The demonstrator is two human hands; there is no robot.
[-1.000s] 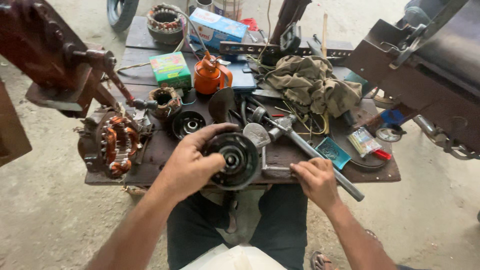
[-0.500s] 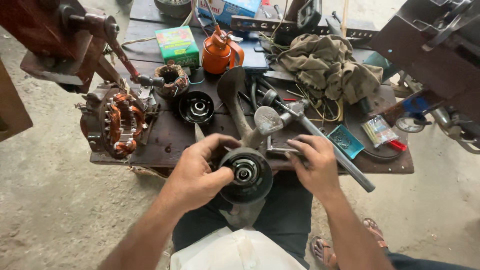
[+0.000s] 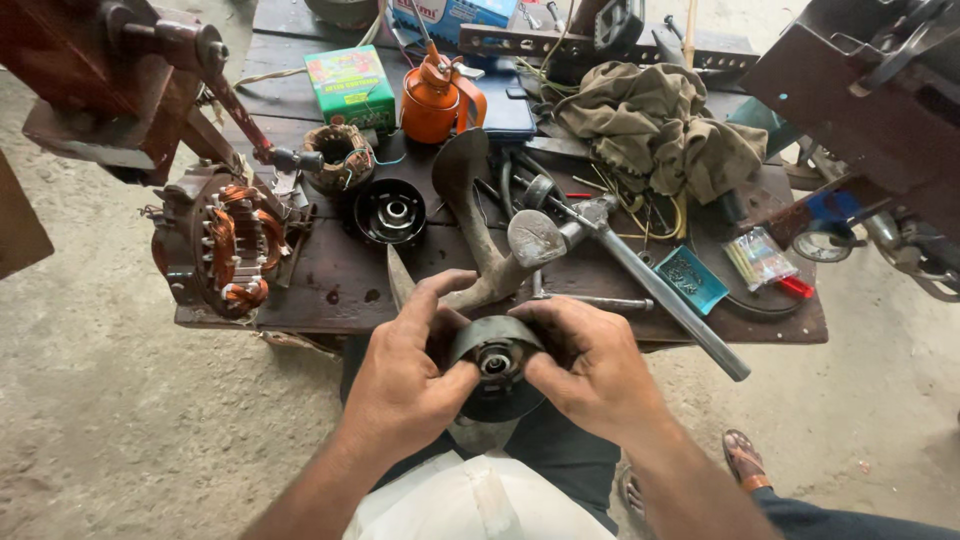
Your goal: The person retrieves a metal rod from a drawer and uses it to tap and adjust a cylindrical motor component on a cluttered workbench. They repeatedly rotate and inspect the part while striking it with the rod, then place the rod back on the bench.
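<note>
Both hands hold a round black motor cover (image 3: pixel 497 362) with a bearing at its centre, just off the near edge of the low dark workbench (image 3: pixel 330 290). My left hand (image 3: pixel 405 375) wraps its left side, thumb pressing near the bearing. My right hand (image 3: pixel 590 365) grips its right side, thumb also close to the centre. Behind the cover, a hammer (image 3: pixel 610 262) with a long metal handle lies on the bench, and a second black round cover (image 3: pixel 390 211) rests further back.
A stator with copper windings (image 3: pixel 215 245) sits at the bench's left end, and a smaller coil (image 3: pixel 338 155) lies behind it. An orange oil can (image 3: pixel 438 98), a green box (image 3: pixel 350 85), a crumpled rag (image 3: pixel 660 125) and a small teal tray (image 3: pixel 692 281) crowd the bench. Rusty machinery (image 3: pixel 90 90) stands on the left.
My right hand left the bench and joined the left on the black cover. The cover came off the bench edge toward my lap.
</note>
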